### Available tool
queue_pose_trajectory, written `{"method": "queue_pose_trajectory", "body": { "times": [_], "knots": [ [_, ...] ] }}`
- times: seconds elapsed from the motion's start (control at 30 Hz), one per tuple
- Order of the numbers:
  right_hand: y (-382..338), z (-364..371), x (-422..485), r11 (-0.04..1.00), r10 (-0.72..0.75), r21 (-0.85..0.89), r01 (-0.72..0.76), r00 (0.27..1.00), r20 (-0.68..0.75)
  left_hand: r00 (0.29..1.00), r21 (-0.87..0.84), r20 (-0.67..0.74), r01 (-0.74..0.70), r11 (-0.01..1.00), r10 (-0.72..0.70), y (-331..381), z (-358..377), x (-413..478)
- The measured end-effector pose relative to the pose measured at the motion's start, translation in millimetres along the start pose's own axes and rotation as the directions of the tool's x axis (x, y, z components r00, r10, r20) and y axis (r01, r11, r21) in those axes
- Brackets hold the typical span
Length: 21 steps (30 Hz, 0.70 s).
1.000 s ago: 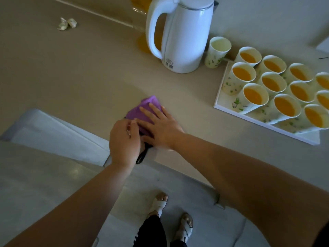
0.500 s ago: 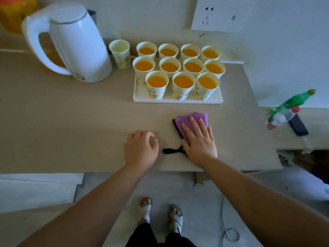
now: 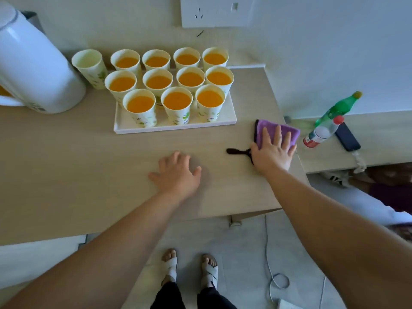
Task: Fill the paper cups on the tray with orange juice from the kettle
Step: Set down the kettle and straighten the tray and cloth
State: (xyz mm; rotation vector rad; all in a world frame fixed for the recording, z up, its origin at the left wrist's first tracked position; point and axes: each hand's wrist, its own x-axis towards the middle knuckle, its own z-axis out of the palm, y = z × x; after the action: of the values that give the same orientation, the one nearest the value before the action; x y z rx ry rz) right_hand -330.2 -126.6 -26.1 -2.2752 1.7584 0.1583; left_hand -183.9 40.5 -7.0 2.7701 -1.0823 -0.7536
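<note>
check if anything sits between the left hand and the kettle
Nothing visible blocks it. The left hand rests on the table, which lies bare from there to the kettle at far left. The near left corner of the tray lies just beside that path.

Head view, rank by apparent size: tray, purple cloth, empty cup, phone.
1. tray
2. purple cloth and empty cup: look about alike, and the right hand covers part of the cloth, so no ranking
3. phone
</note>
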Motion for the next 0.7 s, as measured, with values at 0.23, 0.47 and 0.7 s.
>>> {"method": "queue_pose_trajectory", "body": {
  "times": [0.23, 0.47, 0.7],
  "knots": [
    [4.3, 3.4, 16.5, 0.913, -0.394, -0.114, 0.392, 0.919, 0.006, 1.000, -0.025, 0.013, 0.013, 1.000, -0.013, 2.4, -1.2, 2.2],
    [-16.1, 13.2, -6.5, 0.970, -0.224, -0.096, 0.223, 0.975, -0.002, 1.000, -0.079, -0.022, -0.012, 0.997, 0.011, -5.8, -1.2, 1.1],
    [-62.1, 38.0, -101.3, 0.710, -0.676, -0.136, 0.691, 0.722, 0.143, 0.947, -0.256, -0.320, -0.052, 0.965, -0.034, -46.4, 7.1, -8.7]
  ]
}}
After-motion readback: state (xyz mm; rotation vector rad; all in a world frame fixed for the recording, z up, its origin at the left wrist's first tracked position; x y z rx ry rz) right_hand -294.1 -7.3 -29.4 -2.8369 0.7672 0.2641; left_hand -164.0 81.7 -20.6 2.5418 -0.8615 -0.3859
